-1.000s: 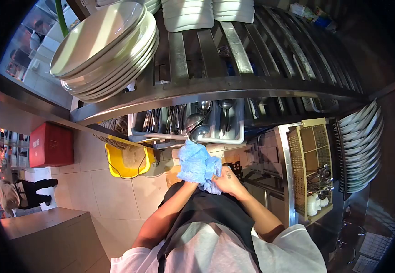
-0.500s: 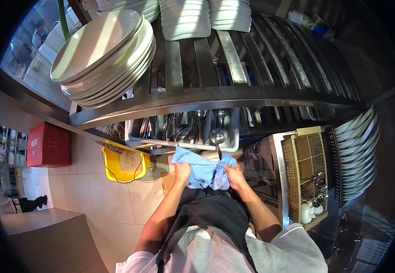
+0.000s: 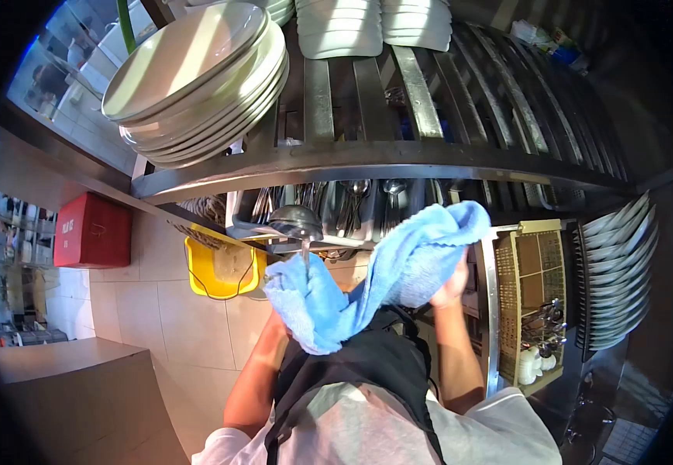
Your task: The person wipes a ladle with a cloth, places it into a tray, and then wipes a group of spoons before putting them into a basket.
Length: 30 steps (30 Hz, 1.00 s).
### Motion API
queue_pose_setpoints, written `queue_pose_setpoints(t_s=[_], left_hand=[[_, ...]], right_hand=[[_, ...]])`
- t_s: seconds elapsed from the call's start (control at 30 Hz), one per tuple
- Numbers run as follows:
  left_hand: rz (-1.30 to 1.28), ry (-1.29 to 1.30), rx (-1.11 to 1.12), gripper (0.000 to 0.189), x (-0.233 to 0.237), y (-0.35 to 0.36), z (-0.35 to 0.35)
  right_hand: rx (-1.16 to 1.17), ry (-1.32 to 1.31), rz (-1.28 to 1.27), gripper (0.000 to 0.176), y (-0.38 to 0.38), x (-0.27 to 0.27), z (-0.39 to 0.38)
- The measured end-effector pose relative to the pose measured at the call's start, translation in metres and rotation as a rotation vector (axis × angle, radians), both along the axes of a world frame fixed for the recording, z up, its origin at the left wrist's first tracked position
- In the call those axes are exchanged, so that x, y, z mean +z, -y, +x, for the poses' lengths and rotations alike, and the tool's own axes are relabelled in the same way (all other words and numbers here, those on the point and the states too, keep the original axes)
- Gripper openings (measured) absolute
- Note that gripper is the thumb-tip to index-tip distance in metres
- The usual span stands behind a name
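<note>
A metal ladle [image 3: 296, 222] points bowl-up in front of the cutlery tray, its handle running down into a blue cloth [image 3: 410, 260]. My left hand [image 3: 278, 322] grips the handle through the cloth, which hides most of its fingers. At the other end of the cloth, my right hand [image 3: 451, 285] is closed on it and holds it raised. The cloth sags between both hands above the black apron [image 3: 352, 358]. Behind it, the grey tray [image 3: 237, 203] contains several spoons [image 3: 359, 187] and other cutlery.
A slatted metal shelf [image 3: 383, 161] crosses ahead, bearing stacked oval plates [image 3: 197, 85] and white dishes [image 3: 340, 31]. On the right are a tan basket [image 3: 509, 310] with utensils and a row of plates [image 3: 619, 271]. A yellow bucket [image 3: 201, 267] and red box [image 3: 94, 232] are at left.
My right hand has moved right and up, spreading the cloth. My left hand has shifted left and down. A ladle handle earlier met the cloth near my right hand; now one rises at my left.
</note>
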State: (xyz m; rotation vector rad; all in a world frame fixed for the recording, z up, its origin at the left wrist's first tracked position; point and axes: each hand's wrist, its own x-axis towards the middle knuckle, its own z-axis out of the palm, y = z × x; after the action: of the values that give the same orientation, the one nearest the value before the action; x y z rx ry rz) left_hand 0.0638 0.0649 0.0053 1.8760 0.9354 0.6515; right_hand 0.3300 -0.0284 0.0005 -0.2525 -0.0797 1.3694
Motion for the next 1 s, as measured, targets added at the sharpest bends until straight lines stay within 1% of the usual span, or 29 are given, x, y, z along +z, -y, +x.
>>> queue_pose_setpoints(t_s=[0.03,0.07,0.1,0.13,0.2,0.23,0.3,0.33,0.37,0.43,0.47,0.5,0.57,0.63,0.7,0.73,0.77,0.83,0.87,0.9,0.93,0.97,1.0], left_hand=[[0.621,-0.678,0.133,0.022,0.002,0.002,0.004],[0.631,-0.673,0.128,0.022,-0.005,0.003,0.005],[0.264,-0.342,0.107,0.022,-0.020,0.005,0.005],[-0.106,-0.014,0.081,0.021,-0.036,0.007,0.006],[-0.482,0.307,0.048,0.021,-0.036,0.010,0.006],[-0.294,0.245,-0.013,0.023,-0.033,0.012,0.005],[0.093,0.132,-0.133,0.027,-0.015,0.010,0.011],[-0.047,0.198,-0.075,0.021,-0.009,0.013,0.018],[-0.047,0.202,-0.074,0.021,0.000,0.012,0.022],[0.054,0.213,-0.170,0.020,0.018,0.008,0.028],[0.041,0.160,-0.110,0.019,0.013,0.008,0.031],[0.041,0.159,-0.113,0.019,0.017,0.009,0.034],[-0.097,0.283,0.016,0.016,0.032,0.011,0.042],[-0.097,0.258,0.047,0.015,0.032,0.011,0.045],[0.069,0.278,0.067,0.017,0.025,0.009,0.045],[0.066,0.278,0.072,0.017,0.024,0.008,0.045],[0.072,0.240,0.041,0.018,0.024,0.007,0.046],[0.079,0.202,0.005,0.018,0.024,0.008,0.049],[0.140,0.209,-0.005,0.018,0.024,0.008,0.052],[0.201,0.217,-0.017,0.018,0.023,0.008,0.054],[0.282,0.119,-0.034,0.017,0.022,0.008,0.054],[0.283,0.123,-0.037,0.017,0.017,0.010,0.054],[0.103,0.210,-0.021,0.019,0.012,0.016,0.053]], right_hand=[[-0.051,-0.114,-0.056,0.059,-0.006,-0.020,-0.006],[-0.028,-0.248,-0.002,0.054,-0.010,-0.036,-0.015],[-0.004,-0.383,0.050,0.050,-0.015,-0.038,-0.028],[0.006,-0.309,0.049,0.049,-0.018,-0.038,-0.037],[0.023,-0.162,0.009,0.049,-0.024,-0.020,-0.053],[0.016,-0.166,0.009,0.049,-0.023,-0.014,-0.059],[0.029,-0.024,0.007,0.057,-0.024,-0.001,-0.066],[0.019,0.056,-0.015,0.062,-0.025,0.005,-0.070],[0.020,0.060,-0.016,0.062,-0.024,-0.007,-0.067],[0.148,0.620,-0.184,0.062,-0.030,-0.006,-0.066],[-0.138,0.986,-0.355,0.049,-0.034,-0.006,-0.073],[-0.139,0.985,-0.356,0.049,-0.038,-0.004,-0.073],[-0.316,1.360,-0.449,0.037,-0.045,0.000,-0.072],[-0.339,1.343,-0.441,0.037,-0.042,0.001,-0.080],[-0.541,1.302,-0.414,0.029,-0.040,0.003,-0.085],[-0.471,1.415,-0.406,0.037,-0.038,-0.001,-0.085],[-0.561,1.614,-0.354,0.042,-0.038,-0.002,-0.086],[-0.204,1.510,-0.759,0.035,-0.043,0.007,-0.085],[-0.209,1.509,-0.762,0.035,-0.047,0.010,-0.084],[-0.338,1.434,-0.678,0.029,-0.050,0.012,-0.085],[-0.464,1.357,-0.590,0.024,-0.054,0.013,-0.084],[-0.469,1.359,-0.592,0.024,-0.058,-0.006,-0.081],[-0.579,1.166,-0.532,0.021,-0.067,-0.010,-0.081]])
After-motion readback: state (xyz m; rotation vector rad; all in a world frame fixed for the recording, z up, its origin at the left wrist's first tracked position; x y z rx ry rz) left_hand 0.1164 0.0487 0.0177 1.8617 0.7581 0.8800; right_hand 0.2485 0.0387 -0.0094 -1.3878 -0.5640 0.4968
